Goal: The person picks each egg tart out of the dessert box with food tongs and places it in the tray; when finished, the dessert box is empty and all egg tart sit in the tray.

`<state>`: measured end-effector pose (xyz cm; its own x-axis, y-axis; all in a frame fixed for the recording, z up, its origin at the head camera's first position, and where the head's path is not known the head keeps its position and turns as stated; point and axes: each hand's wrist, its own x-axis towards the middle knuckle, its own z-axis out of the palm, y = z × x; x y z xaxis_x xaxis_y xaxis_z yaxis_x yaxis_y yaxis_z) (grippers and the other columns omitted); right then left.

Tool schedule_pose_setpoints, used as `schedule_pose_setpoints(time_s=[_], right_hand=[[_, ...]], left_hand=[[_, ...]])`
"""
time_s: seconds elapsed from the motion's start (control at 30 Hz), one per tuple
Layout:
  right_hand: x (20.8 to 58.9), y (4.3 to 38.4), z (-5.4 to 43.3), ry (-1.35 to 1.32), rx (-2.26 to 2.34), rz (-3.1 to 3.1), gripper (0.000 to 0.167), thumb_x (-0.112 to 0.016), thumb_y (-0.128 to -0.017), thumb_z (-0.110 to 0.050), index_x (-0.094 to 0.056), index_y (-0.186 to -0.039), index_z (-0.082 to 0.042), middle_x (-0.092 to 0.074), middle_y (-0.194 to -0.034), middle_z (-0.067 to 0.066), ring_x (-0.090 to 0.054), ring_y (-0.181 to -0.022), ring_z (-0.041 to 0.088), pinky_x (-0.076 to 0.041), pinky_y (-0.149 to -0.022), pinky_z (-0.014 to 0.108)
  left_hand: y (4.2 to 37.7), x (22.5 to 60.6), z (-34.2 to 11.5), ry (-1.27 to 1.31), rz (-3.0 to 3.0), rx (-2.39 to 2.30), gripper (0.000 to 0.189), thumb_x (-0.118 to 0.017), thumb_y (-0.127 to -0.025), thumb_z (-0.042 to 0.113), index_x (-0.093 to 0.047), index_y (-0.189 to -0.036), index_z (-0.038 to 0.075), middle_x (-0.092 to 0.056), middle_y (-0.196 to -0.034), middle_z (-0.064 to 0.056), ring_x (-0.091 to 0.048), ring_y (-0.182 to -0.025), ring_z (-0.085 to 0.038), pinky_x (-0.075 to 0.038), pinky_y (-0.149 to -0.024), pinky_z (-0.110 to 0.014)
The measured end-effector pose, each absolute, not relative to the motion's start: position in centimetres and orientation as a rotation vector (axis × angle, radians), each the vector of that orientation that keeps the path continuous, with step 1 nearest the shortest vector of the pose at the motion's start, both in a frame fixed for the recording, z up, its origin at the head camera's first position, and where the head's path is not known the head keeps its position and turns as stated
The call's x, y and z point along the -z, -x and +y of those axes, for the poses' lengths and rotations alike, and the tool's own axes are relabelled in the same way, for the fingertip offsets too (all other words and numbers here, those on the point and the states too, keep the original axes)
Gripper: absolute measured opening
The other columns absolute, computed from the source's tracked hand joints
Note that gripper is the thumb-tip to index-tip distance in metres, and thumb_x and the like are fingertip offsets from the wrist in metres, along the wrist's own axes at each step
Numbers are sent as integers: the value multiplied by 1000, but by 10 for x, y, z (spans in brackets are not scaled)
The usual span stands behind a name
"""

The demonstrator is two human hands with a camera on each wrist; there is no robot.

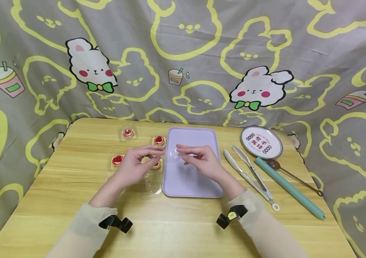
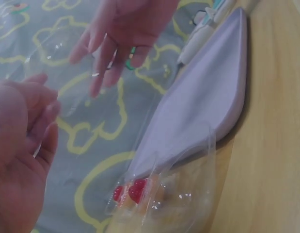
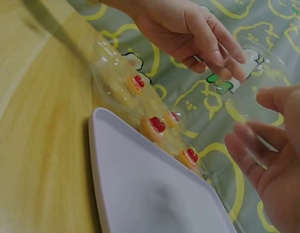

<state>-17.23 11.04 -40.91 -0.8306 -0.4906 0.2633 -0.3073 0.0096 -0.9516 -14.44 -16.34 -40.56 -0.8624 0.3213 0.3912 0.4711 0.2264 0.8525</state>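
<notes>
Between my two hands, above the left edge of the lilac tray (image 1: 191, 179), is a clear, rounded plastic lid (image 1: 172, 155). My left hand (image 1: 138, 165) holds its left side with thumb and fingertips, and my right hand (image 1: 202, 161) pinches its right side. The lid is so see-through that the exact finger contact is hard to make out. Small tarts with red tops sit in clear packs on the left: one tart (image 1: 127, 133) at the back, another tart (image 1: 159, 140) beside the tray, a third tart (image 1: 117, 160) near my left hand. A further tart (image 1: 155, 165) is partly behind my left thumb.
A clear plastic container (image 1: 150, 184) stands left of the tray's front. On the right lie white-handled tongs (image 1: 247, 173), a teal rod (image 1: 289, 188), a brown long-handled spoon (image 1: 273, 164) and a round plate with red lettering (image 1: 261, 142). A patterned curtain (image 1: 202, 46) hangs behind the table.
</notes>
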Motion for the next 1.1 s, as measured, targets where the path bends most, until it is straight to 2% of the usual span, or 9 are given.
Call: schedule_pose_setpoints(time_s=[0.07,0.13,0.2,0.33,0.43,0.53,0.7,0.93,1.1], right_hand=[[411,172,110,819,1953,2119,26,-66,-101,7,-71,-126,11,-69,-134,21,-73,-112,34,-65,-80,42],[412,171,110,799,1963,2105,28,-64,-103,5,-70,-130,10,-71,-129,22,-76,-101,34,-65,-79,44],[413,170,111,788,1962,2089,30,-62,-104,4,-68,-133,9,-73,-125,22,-78,-91,33,-65,-76,44],[413,169,115,806,1941,2056,37,-63,-102,6,-65,-139,7,-68,-133,23,-79,-83,27,-66,-74,42],[414,168,119,862,1925,2018,50,-65,-97,12,-58,-146,7,-63,-140,25,-78,-83,27,-65,-77,40],[414,167,121,910,1910,1994,60,-70,-94,13,-52,-151,7,-60,-143,27,-78,-85,31,-65,-80,39],[415,165,119,875,1885,2038,59,-72,-98,5,-52,-153,2,-62,-142,23,-77,-81,41,-64,-85,37],[416,161,116,803,1833,2093,63,-74,-98,1,-49,-157,-3,-65,-143,14,-78,-79,36,-62,-89,35],[418,159,117,790,1798,2090,69,-74,-99,-3,-43,-160,-5,-63,-145,13,-79,-80,33,-58,-97,35]], left_hand=[[144,406,-164,753,-2346,1731,22,-74,-95,-6,-82,-113,4,-69,-137,-11,-63,-131,-27,-59,-97,-35],[143,407,-163,715,-2353,1765,21,-73,-96,-7,-82,-112,3,-68,-139,-12,-62,-132,-25,-58,-94,-28],[142,408,-162,677,-2358,1815,21,-72,-97,-7,-81,-114,1,-69,-136,-13,-70,-120,-24,-60,-89,-26],[142,411,-159,659,-2361,1913,26,-69,-97,-9,-76,-122,-5,-73,-127,-17,-76,-98,-25,-65,-80,-36],[141,413,-159,657,-2394,1913,33,-75,-95,-6,-74,-128,-2,-74,-127,-16,-76,-103,-28,-65,-81,-39],[140,412,-160,646,-2435,1892,42,-83,-92,2,-75,-132,6,-75,-127,-9,-76,-104,-30,-65,-80,-35],[140,411,-161,663,-2451,1909,52,-86,-91,11,-70,-140,14,-76,-126,-5,-77,-102,-27,-64,-81,-37],[140,413,-162,682,-2497,1847,59,-86,-92,16,-65,-147,12,-76,-123,-11,-76,-104,-25,-64,-83,-35],[142,416,-164,709,-2534,1827,72,-88,-90,16,-56,-154,10,-76,-123,-11,-76,-105,-26,-64,-83,-34]])
